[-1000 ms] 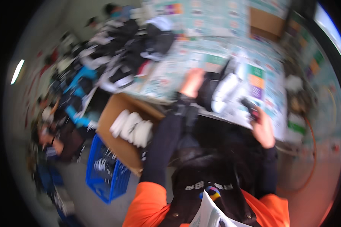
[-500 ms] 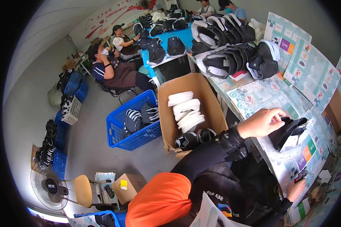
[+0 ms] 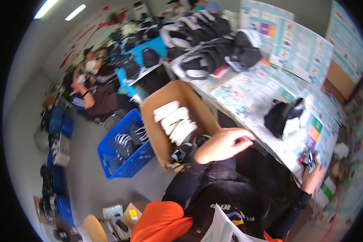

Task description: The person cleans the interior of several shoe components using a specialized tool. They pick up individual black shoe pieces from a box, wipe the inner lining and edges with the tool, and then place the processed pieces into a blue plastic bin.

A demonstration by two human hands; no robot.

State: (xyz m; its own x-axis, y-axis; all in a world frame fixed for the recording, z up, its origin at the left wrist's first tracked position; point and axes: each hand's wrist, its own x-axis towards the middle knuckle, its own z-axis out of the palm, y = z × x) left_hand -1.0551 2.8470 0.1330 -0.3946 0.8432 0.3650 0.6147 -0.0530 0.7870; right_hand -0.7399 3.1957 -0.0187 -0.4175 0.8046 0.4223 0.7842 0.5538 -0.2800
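My left hand (image 3: 224, 145) is in the air between the cardboard box and the table's edge. Its fingers curl in toward the thumb; whatever is between them, if anything, is too blurred to make out. On the table to its right lies a black and white shoe upper (image 3: 278, 119), apart from both hands. My right hand (image 3: 311, 176) is low at the table's near right part, fingers closed around the lower end of a small dark object with red bits (image 3: 308, 158). Motion blur hides what kind of thing it is.
The table (image 3: 246, 99) carries printed sheets and rows of black and white shoe uppers (image 3: 197, 60). Left of it stand a cardboard box (image 3: 151, 121) with white soles (image 3: 175, 121) and a blue basket (image 3: 127, 169) with striped shoes. Several people sit farther back.
My left hand has drawn left, off the shoe upper and over the table's edge. The small dark object by my right hand shows more fully. The whole view has shifted.
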